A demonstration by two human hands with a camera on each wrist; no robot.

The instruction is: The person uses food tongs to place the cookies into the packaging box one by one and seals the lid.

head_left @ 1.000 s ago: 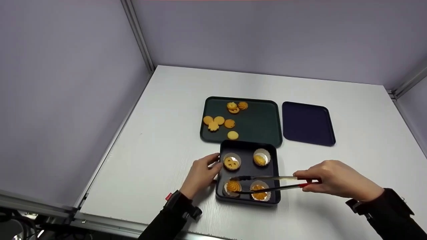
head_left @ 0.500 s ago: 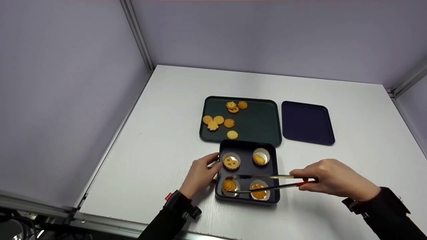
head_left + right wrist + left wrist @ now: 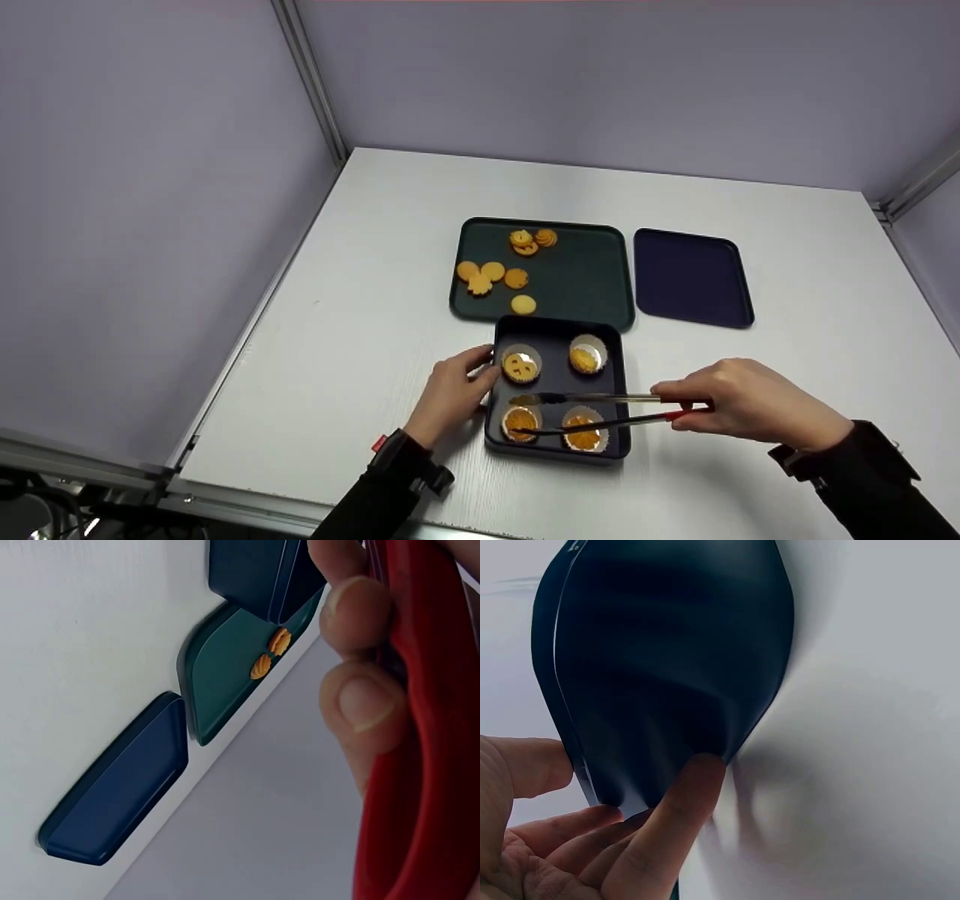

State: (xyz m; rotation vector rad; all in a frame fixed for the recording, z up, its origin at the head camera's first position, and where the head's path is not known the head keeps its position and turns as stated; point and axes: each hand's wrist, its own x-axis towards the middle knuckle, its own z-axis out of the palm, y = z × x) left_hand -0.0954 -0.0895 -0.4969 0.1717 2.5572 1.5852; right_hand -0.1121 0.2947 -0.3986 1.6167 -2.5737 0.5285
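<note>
My left hand (image 3: 455,388) grips the left side of a deep dark square box (image 3: 551,349); in the left wrist view its thumb meets the rim and a finger presses the outer wall. My right hand (image 3: 757,403) holds red-handled tongs (image 3: 641,420), also seen large in the right wrist view. The tongs' dark tips are spread over the front-left paper cup, around a round golden cookie (image 3: 523,420) lying in it. Paper cups in the other corners hold a pretzel-shaped cookie (image 3: 519,367), a shell-like cookie (image 3: 583,360) and a flower-shaped cookie (image 3: 581,433).
Behind the box, touching or nearly touching it, lies a green tray (image 3: 585,274) with several loose cookies, including a pale round cookie (image 3: 523,304). A flat navy tray (image 3: 690,277) lies to its right. Walls enclose the white table (image 3: 360,300).
The swirl cookie at the tongs' tips shifted left, then settled lower into the front-left cup. The right hand and tongs moved slightly left. My left hand stayed put.
</note>
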